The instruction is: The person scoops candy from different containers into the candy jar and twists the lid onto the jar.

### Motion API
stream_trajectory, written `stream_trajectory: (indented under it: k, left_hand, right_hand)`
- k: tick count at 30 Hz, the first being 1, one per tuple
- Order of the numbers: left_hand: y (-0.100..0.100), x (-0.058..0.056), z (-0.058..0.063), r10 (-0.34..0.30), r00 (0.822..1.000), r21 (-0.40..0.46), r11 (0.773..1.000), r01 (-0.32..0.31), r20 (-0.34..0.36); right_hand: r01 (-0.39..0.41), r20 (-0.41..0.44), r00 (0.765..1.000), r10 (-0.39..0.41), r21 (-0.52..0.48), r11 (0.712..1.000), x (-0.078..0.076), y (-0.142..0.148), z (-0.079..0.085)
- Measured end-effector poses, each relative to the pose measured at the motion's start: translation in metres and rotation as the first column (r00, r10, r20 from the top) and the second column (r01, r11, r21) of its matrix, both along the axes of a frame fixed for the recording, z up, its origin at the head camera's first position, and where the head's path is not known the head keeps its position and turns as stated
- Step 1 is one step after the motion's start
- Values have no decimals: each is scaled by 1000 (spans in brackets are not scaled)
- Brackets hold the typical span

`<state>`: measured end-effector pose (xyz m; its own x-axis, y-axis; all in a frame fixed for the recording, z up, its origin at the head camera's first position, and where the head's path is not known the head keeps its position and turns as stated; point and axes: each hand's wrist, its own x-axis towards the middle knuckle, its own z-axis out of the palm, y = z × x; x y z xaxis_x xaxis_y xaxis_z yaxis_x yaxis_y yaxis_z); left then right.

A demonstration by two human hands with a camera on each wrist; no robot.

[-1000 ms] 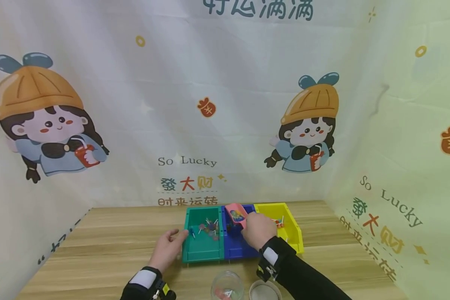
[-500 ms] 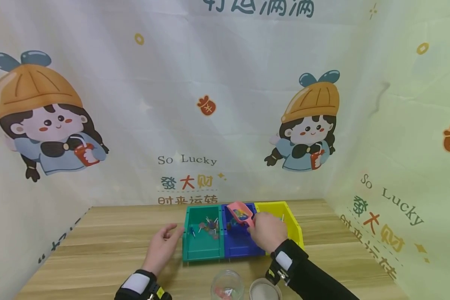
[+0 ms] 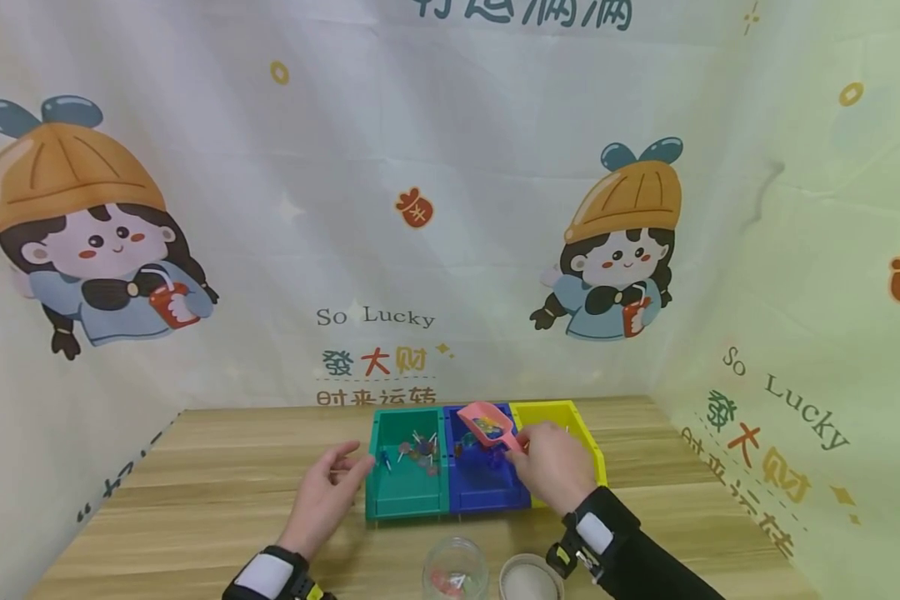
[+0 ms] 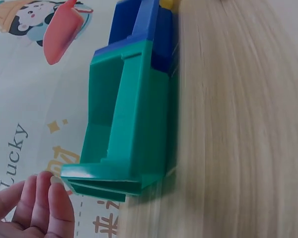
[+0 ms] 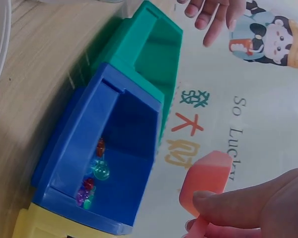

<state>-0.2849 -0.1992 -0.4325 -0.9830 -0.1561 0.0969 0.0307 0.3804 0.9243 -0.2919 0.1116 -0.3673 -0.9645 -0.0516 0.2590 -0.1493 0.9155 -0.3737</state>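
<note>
My right hand [image 3: 558, 468] pinches the handle of a pink scoop [image 5: 208, 178] between thumb and fingers. Small colourful pieces [image 3: 486, 427] lie in the scoop, which hangs over the blue bin [image 3: 489, 500]. Inside that bin are several shiny, see-through bead-like pieces [image 5: 101, 170]. Beside the left wall of the green bin [image 3: 405, 502], my left hand [image 3: 321, 504] hovers with relaxed fingers and holds nothing. Small pieces with white sticks [image 3: 422, 448] lie in the green bin. The right hand partly covers the yellow bin [image 3: 591, 442].
The three bins stand joined in a row on the wooden table [image 3: 195, 492]. Nearer the person are a clear jar [image 3: 457, 554] with reddish pieces inside and a round, pale, shallow lid-like thing [image 3: 531, 577]. A printed cloth [image 3: 270, 208] hangs behind the table.
The right hand has moved right and toward the person, drawing the scoop a little rightward above the blue bin. My left hand has come away from the green bin's edge.
</note>
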Motion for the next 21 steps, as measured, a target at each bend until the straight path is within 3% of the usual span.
stream_trajectory:
  k: [9,16,21]
  left_hand:
    - [5,17,7,-59,997,-17,998,58,-58]
    - [13,30,11,-114,991,-43,993,111,-73]
    - [19,41,9,-163,984,-18,987,162,-77]
  right_hand:
    - [-56,-81,995,56,8,998,16,16,8]
    - [-78,-79,994,78,2,997,25,24,13]
    - [-97,-103,990,97,11,995,31,30,14]
